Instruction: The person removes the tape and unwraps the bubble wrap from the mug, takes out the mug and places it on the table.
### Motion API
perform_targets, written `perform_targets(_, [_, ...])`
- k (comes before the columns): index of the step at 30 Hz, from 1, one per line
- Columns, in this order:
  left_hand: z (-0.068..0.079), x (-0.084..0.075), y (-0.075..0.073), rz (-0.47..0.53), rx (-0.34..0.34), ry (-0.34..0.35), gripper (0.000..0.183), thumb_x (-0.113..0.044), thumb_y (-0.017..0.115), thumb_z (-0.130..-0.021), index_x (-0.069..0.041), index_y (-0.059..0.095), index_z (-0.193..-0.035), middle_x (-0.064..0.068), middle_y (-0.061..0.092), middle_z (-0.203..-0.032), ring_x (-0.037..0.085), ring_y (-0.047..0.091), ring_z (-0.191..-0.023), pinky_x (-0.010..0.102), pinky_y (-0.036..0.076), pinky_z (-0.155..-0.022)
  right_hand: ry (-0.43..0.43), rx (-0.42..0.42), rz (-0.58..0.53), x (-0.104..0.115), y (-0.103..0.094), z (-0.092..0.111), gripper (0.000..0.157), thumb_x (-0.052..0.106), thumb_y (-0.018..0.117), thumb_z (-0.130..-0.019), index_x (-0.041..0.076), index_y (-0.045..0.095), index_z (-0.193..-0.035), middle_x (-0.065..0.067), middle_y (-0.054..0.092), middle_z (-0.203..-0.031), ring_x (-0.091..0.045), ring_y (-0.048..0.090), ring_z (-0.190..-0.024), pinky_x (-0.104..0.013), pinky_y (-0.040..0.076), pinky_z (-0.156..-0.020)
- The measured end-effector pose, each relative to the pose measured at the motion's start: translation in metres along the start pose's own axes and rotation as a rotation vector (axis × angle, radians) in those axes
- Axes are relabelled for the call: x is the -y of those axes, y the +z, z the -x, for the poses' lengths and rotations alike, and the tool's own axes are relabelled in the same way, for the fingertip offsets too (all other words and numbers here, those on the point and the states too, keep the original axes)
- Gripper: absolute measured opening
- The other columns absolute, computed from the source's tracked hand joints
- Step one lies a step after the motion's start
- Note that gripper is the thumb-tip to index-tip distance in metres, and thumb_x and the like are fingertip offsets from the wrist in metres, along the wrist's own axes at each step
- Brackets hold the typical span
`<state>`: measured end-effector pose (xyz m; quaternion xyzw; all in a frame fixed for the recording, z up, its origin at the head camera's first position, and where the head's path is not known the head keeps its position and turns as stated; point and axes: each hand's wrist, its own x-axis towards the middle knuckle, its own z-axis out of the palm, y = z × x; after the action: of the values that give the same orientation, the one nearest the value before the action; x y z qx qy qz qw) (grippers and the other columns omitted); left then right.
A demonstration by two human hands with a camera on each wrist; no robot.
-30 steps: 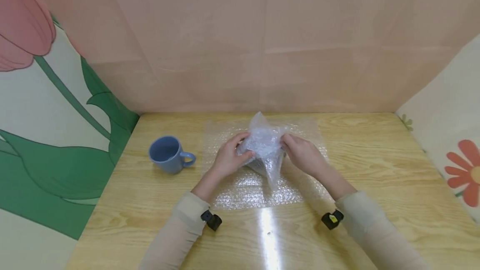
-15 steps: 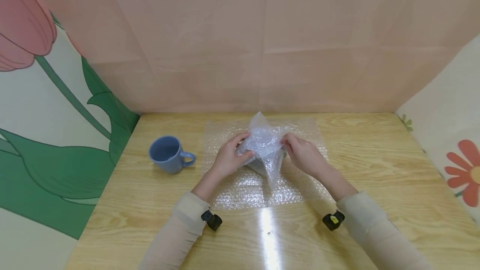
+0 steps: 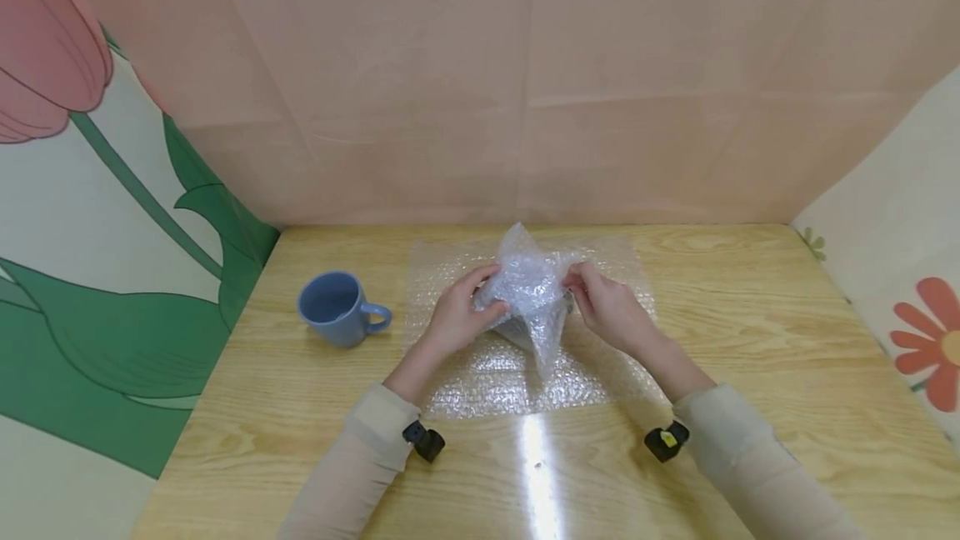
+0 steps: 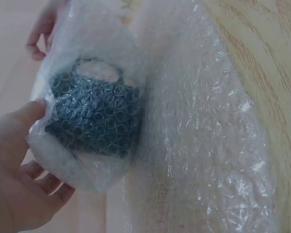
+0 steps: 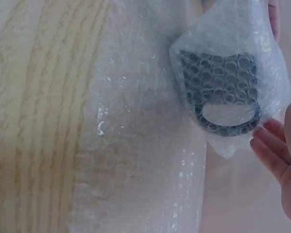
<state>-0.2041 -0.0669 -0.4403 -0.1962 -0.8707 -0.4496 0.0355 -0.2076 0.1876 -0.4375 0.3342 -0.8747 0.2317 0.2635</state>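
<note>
A dark mug shows through the bubble wrap bundled round it, its handle visible in the right wrist view. My left hand grips the bundle from the left, thumb on the near side and fingers round the far side. On the right, my right hand pinches the wrap at its fingertips, close by the mug's handle. One pointed corner of wrap sticks up at the back and another hangs down in front. Under the bundle lies a flat bubble wrap sheet.
An uncovered blue mug stands upright left of the sheet, handle pointing right. The wooden table meets a pinkish cloth backdrop at its far edge. Flower-printed panels flank it.
My right hand has shifted very slightly, its fingers changing their bend at the wrap. The left hand, the bundle and the blue mug stay in place.
</note>
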Motion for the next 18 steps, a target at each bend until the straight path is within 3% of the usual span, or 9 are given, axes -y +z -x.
perform_targets(10, [0.0, -0.0015, 0.0008, -0.023, -0.008, 0.007, 0.059, -0.032, 0.069, -0.081, -0.02, 0.046, -0.134, 0.002, 0.049, -0.136, 0.02, 0.053, -0.115, 0.034, 0.046, -0.094, 0.04, 0.034, -0.062, -0.0012, -0.0014, 0.0025, 0.032, -0.003, 0.057, -0.084, 0.001, 0.051, -0.114, -0.011, 0.069, -0.093, -0.023, 0.067, -0.076, -0.032, 0.056, -0.061])
perform_targets(18, [0.0045, -0.0085, -0.003, -0.138, 0.012, 0.002, 0.061, -0.034, 0.066, -0.084, -0.018, 0.042, -0.138, 0.004, 0.045, -0.139, 0.023, 0.045, -0.125, 0.039, 0.037, -0.104, 0.075, 0.076, -0.145, 0.0015, -0.0012, 0.004, 0.034, 0.0, 0.061, -0.084, 0.0, 0.053, -0.117, -0.013, 0.066, -0.101, -0.023, 0.066, -0.089, -0.025, 0.056, -0.067])
